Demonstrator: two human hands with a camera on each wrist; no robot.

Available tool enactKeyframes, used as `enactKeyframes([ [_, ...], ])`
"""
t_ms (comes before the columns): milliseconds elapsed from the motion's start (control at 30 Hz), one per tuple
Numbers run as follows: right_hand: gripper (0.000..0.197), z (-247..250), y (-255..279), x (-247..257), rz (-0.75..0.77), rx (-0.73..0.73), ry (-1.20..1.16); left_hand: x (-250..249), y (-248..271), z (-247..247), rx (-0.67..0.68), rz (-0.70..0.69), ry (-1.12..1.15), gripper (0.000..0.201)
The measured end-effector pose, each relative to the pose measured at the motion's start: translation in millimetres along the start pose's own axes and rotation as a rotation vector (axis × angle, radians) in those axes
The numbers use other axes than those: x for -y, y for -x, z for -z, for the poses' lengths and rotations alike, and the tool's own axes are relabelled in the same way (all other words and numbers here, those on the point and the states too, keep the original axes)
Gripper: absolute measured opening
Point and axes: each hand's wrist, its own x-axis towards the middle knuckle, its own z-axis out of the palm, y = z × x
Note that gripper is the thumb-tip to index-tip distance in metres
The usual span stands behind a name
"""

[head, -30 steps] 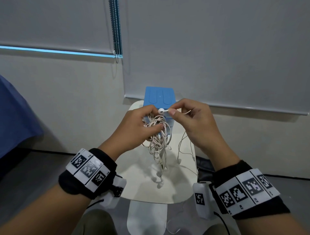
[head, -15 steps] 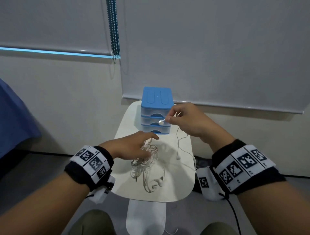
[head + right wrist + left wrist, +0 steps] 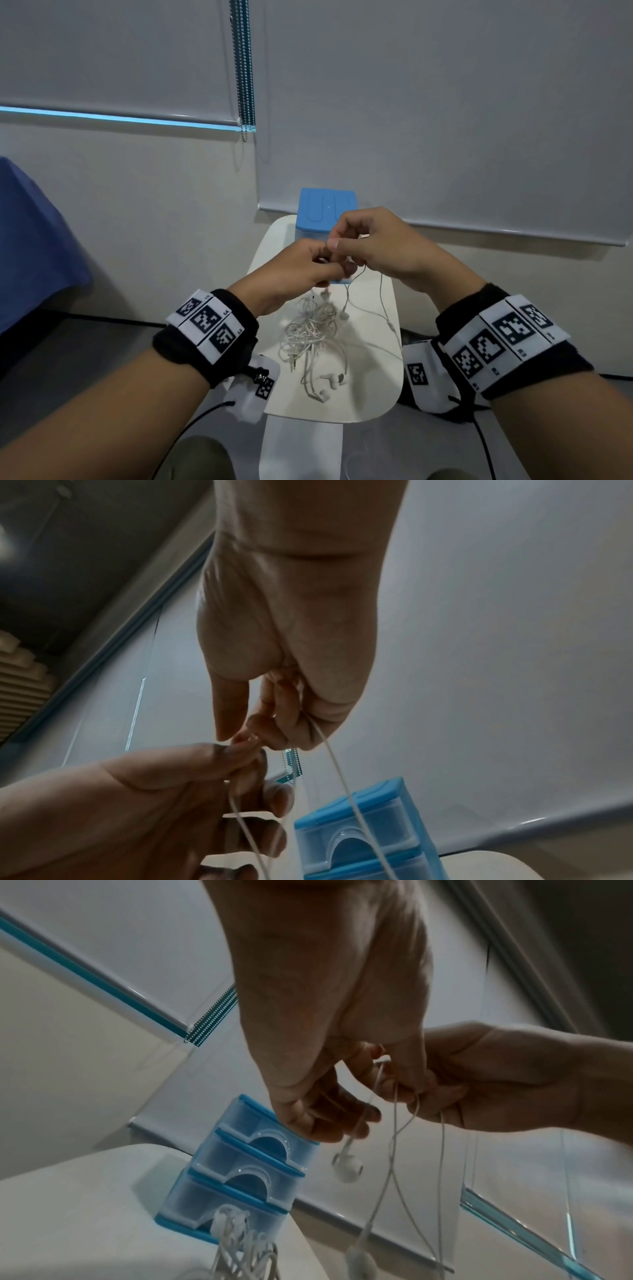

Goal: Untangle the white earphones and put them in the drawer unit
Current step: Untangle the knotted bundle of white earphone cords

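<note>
Hands meet in mid-air above the small white worktop (image 3: pixel 383 394), just in front of the blue drawer unit (image 3: pixel 327 209). Left hand (image 3: pixel 294 270) has its fingers curled, thumb and forefinger pinching a strand of the white earphones (image 3: pixel 313 330); in the left wrist view one earbud (image 3: pixel 347 1169) dangles free just below those fingers. Right hand (image 3: pixel 383 250) also curled, fingertips pinching the same thin cable close beside the left hand's grip; from the right wrist view the cable (image 3: pixel 342 783) runs down out of the pinch and passes in front of the drawer unit. Fingertips of the two hands touch or nearly touch; exact contact hard to tell. Loose strands hang from both hands down to the worktop. Bulk of the earphones lies there as a tangled heap near the middle of the worktop, below and nearer the person than the hands, with a jack plug (image 3: pixel 294 364) and further earbuds (image 3: pixel 330 378) showing at its near edge. Drawer unit stands upright at the far end of the worktop, three clear drawers stacked under a blue lid, all pushed in. Both wrists wear black bands (image 3: pixel 209 329) with black-and-white square markers. Grey roller blinds (image 3: pixel 445 102) hang behind, a bead chain (image 3: pixel 245 68) between them.
</note>
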Motion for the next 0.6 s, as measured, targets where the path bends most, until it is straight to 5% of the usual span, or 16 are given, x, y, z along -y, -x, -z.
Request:
enactKeyframes([
  [200,0.034,22.3,9.5,-11.4,-0.053,0.012,0.077,-12.6,5.8,15.6,-0.034,-0.025,0.068,0.02],
  [333,0.007,32.4,19.8,-19.5,-0.123,-0.01,0.259,-16.8,12.4,28.8,-0.087,-0.029,0.09,0.019],
  [467,0.044,27.2,25.7,-14.2,-0.23,-0.118,0.054,-15.5,22.4,31.2,-0.068,0.008,-0.03,0.007],
  [600,0.056,27.2,35.2,-3.0,-0.292,-0.056,-0.177,-14.7,29.6,29.3,-0.146,0.045,-0.033,0.016],
])
